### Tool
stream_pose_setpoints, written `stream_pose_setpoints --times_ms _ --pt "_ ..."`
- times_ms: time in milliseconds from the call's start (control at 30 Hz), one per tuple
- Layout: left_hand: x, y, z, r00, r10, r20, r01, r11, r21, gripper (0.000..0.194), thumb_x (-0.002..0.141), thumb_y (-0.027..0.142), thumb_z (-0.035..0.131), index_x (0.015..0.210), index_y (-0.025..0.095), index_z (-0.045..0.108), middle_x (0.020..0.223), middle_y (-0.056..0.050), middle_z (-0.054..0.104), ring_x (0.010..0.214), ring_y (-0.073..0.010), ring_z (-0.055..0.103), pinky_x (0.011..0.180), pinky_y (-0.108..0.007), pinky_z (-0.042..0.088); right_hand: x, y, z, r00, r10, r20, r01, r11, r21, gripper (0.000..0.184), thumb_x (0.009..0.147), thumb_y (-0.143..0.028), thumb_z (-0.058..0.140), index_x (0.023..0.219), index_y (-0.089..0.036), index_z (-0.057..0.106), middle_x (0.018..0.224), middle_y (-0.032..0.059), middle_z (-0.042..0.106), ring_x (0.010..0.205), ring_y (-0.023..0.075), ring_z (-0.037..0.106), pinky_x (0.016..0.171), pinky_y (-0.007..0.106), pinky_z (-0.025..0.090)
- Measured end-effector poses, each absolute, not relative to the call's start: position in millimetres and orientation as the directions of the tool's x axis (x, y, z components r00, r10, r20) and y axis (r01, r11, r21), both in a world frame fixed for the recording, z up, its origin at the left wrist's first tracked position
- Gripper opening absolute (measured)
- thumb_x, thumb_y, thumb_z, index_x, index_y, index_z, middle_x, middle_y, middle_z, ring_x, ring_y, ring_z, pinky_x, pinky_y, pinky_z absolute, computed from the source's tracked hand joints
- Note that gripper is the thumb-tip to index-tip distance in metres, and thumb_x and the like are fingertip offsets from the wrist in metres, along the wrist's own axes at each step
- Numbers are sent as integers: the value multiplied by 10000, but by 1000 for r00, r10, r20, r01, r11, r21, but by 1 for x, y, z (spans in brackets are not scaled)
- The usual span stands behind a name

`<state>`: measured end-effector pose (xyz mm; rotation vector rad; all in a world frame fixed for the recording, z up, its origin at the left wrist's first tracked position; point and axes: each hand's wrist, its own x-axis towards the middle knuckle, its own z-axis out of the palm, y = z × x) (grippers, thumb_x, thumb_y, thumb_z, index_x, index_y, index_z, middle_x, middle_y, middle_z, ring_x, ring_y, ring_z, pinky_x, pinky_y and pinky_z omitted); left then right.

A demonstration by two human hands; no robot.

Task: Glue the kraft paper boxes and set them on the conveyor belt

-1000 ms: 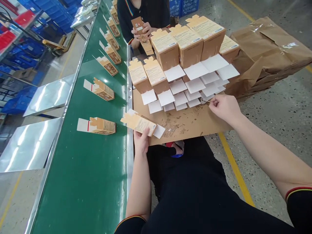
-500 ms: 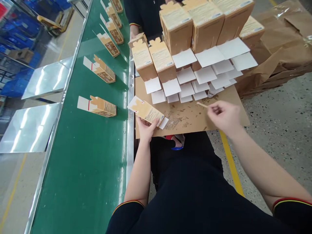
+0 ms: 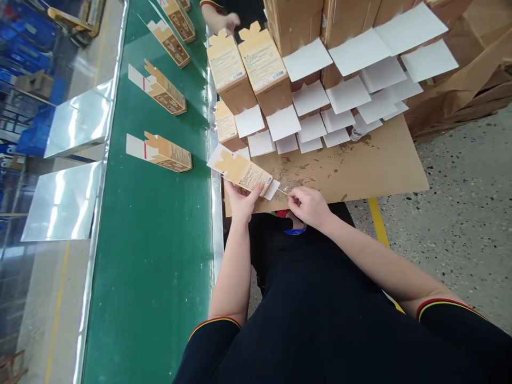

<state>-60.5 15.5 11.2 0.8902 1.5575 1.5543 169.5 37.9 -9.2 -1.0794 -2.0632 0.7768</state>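
My left hand [image 3: 242, 201] is closed round a tan printed carton [image 3: 244, 173], which lies tilted above the cardboard sheet. A white flap [image 3: 272, 190] sticks out at the carton's lower right end, and the flaps at its upper left end stand open. In my right hand [image 3: 310, 205] a thin stick [image 3: 283, 191] is pinched between thumb and fingers. The stick's tip is at or very near the white flap; whether it touches, I cannot tell. Behind the carton, stacked cartons [image 3: 266, 69] point their white flaps towards me.
On my left runs a green conveyor belt [image 3: 152, 256] carrying several upright cartons [image 3: 172, 153]. Wet-looking spots mark the cardboard sheet [image 3: 360, 165]. Another person's hand [image 3: 231, 22] shows behind the stack. Brown wrapping paper [image 3: 476, 80] lies at the right, and metal plates [image 3: 64, 202] flank the belt.
My right hand has moved left with the stick, from over the sheet's right part to the held carton's flap. My left hand still holds the carton. The view has shifted somewhat.
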Motion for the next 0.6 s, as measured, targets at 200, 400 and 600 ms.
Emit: stream_pose_setpoints --times_ms 200,400,600 --pt "-57 13 9 -485 874 21 24 -10 1000 1025 633 618 1116 1399 298 514 1432 -139 705 1437 -336 710 1263 -504 558 163 21 -8 -510 813 280 385 507 -771 230 964 -120 621 780 -251 578 707 -2 628 639 171 551 677 310 476" --pt "-49 3 0 -481 876 34 153 46 987 932 691 530 1096 1396 254 553 1428 -177 711 1438 -365 714 1276 -571 544 182 5 1 -397 867 300 346 445 -826 210 990 -160 638 800 -248 648 692 -14 652 588 145 555 644 289 504" --pt "-45 -2 -3 -521 852 51 291 121 949 800 698 417 1096 1332 245 640 1424 -171 740 1463 -398 700 1296 -578 524 207 2 4 -270 928 256 384 348 -855 168 940 -185 711 791 -255 679 674 -17 656 570 151 572 627 294 530"
